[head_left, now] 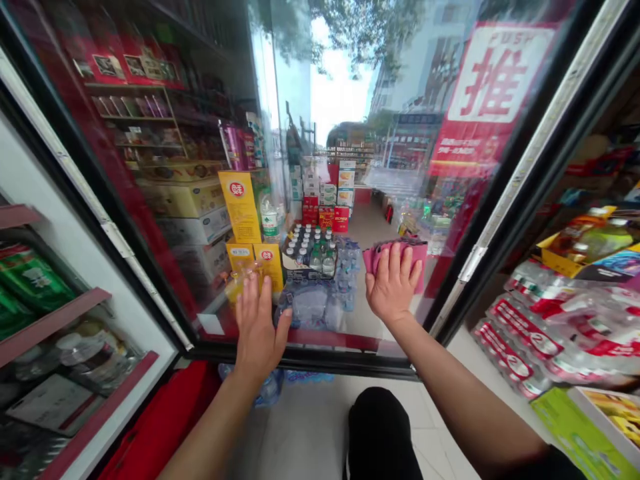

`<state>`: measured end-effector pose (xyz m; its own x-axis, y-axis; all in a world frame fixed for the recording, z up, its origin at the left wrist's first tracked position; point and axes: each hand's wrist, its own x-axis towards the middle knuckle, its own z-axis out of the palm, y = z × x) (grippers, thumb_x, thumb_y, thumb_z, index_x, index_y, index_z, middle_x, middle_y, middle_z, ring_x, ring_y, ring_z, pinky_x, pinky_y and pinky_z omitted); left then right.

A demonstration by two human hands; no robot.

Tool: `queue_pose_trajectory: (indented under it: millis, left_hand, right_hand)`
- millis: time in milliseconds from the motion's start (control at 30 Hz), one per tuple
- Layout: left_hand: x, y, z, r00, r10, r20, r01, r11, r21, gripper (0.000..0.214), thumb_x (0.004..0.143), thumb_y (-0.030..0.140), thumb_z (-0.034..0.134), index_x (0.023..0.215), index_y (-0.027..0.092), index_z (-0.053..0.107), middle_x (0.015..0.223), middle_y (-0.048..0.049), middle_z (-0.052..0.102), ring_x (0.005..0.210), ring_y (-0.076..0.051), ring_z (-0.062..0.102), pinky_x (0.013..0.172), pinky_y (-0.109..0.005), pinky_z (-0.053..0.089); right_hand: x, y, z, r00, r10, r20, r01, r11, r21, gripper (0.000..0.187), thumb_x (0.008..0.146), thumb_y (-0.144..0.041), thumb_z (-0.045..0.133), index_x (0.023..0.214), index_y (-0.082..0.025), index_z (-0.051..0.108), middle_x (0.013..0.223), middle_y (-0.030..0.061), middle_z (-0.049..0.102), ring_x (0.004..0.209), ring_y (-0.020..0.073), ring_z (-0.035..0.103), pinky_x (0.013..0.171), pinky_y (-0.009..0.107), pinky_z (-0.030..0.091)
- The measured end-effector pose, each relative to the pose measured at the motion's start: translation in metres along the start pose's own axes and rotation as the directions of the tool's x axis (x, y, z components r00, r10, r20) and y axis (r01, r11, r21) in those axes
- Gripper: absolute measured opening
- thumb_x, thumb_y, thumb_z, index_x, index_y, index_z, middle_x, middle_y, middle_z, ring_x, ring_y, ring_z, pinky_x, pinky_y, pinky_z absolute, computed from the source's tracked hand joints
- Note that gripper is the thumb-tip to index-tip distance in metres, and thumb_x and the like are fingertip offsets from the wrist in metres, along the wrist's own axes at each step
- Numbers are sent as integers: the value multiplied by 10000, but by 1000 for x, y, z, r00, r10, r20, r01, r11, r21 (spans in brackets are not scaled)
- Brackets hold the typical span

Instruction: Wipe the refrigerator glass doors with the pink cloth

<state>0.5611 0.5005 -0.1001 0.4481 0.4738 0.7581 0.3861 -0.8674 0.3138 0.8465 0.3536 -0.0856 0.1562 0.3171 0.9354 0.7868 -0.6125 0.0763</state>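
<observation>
A glass door (pixel 350 100) with a black frame stands in front of me. My left hand (pixel 257 327) lies flat against the lower glass, fingers stretched upward and holding nothing. My right hand (pixel 393 283) presses a pink cloth (pixel 417 257) flat on the glass, fingers spread over it. A red and white push sign (pixel 487 93) is stuck on the upper right of the pane. Through the glass I see packs of bottled water (pixel 320 280) and yellow cartons (pixel 243 207).
Shelves with green packets (pixel 30 280) stand at the left. Wrapped packs of drinks (pixel 545 333) and coloured boxes (pixel 590 427) are stacked at the right. A red bag (pixel 165 420) lies on the tiled floor, and my dark-clothed knee (pixel 380 433) is below.
</observation>
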Motion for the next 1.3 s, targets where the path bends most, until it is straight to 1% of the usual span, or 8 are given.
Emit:
queue_pose_trajectory:
  millis: [333,500,633,800,967,1100,1200,1300]
  left_hand:
    - [-4,-50,0,998,-18,-58,16,999,-47,857,1071,368,552,1772,217,83,1837,-223,142,1722,-384,109,1340,-691,201]
    - [-3,-81,5,995,-19,-102,11,997,-78,851,1075,385,542,1772,210,87,1831,-231,163,1717,-390,133,1340,-679,205]
    - [7,-101,6,985,-62,-161,46,994,-103,844,1075,419,532,1770,188,112,1828,-235,176,1716,-393,135,1351,-653,196]
    - [3,-107,4,981,-108,-163,92,990,-103,830,1079,412,525,1766,169,127,1820,-245,195,1712,-393,156,1345,-657,213]
    - [-17,-103,-5,988,-91,-123,79,992,-99,824,1078,399,522,1767,188,122,1823,-238,191,1708,-387,182,1344,-666,225]
    - [-33,-114,-19,980,-145,-136,133,986,-97,814,1081,415,509,1767,196,131,1818,-234,216,1701,-397,208,1337,-677,235]
    - [-40,-126,-30,974,-185,-134,174,981,-86,789,1086,423,490,1764,203,153,1817,-229,224,1695,-403,222,1328,-682,248]
    - [-41,-133,-38,974,-181,-137,173,983,-66,782,1085,417,493,1761,196,166,1812,-234,238,1695,-402,223,1329,-675,250]
  right_hand:
    - [37,-141,18,964,-261,58,251,958,138,704,1081,-363,532,1735,-200,325,1736,163,455,1680,337,292,1373,612,71]
    - [48,-212,30,862,-494,112,461,856,232,707,1119,-319,426,1768,-190,177,1820,68,280,1716,250,194,1405,513,4]
    - [58,-248,33,747,-637,191,569,761,312,719,1109,-267,376,1771,-160,117,1847,29,164,1728,217,126,1412,468,108]
    - [72,-221,18,674,-704,223,622,704,344,749,1099,-279,427,1774,-199,111,1840,19,224,1720,206,163,1409,459,127]
    - [70,-122,-3,794,-572,207,561,820,116,734,1071,-388,545,1747,-264,290,1774,97,406,1671,304,321,1386,550,105]
    - [59,-59,-13,860,-473,189,492,868,-70,681,1034,-425,585,1672,-216,470,1714,176,490,1640,369,367,1342,629,206]
    - [51,-55,-12,899,-404,168,427,893,-139,664,1023,-424,585,1628,-157,528,1695,221,498,1635,404,359,1317,671,239]
    - [47,-84,-4,935,-333,121,348,926,-144,689,1016,-412,581,1622,-90,513,1703,256,469,1646,435,317,1304,695,241]
